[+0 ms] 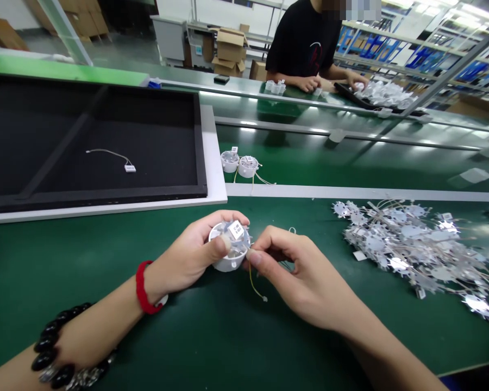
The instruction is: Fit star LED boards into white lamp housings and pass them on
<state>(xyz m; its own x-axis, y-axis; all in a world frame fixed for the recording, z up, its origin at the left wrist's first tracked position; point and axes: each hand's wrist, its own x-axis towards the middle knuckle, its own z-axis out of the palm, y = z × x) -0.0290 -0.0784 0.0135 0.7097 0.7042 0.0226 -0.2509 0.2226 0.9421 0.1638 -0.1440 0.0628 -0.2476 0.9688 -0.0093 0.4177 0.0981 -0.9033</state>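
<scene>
My left hand [195,250] is wrapped round a white round plastic housing [229,263], its thumb pressing on the metal plate inside. A small white label [236,229] with a printed code sits on top. At the housing's right side, my right hand [293,271] pinches with thumb and forefinger at a thin wire [251,279]. That yellowish wire hangs down and ends in a tiny connector [264,298]. Another thin wire shows behind the right fingers. What exactly lies between those fingertips is partly hidden.
Two similar housings [248,167] with wires stand behind my hands. A heap of star-shaped metal plates [411,239] with wires lies right. Left is a black tray [155,130] holding one wired label piece [130,169]. Across the bench, a person [301,43] handles white parts [385,93].
</scene>
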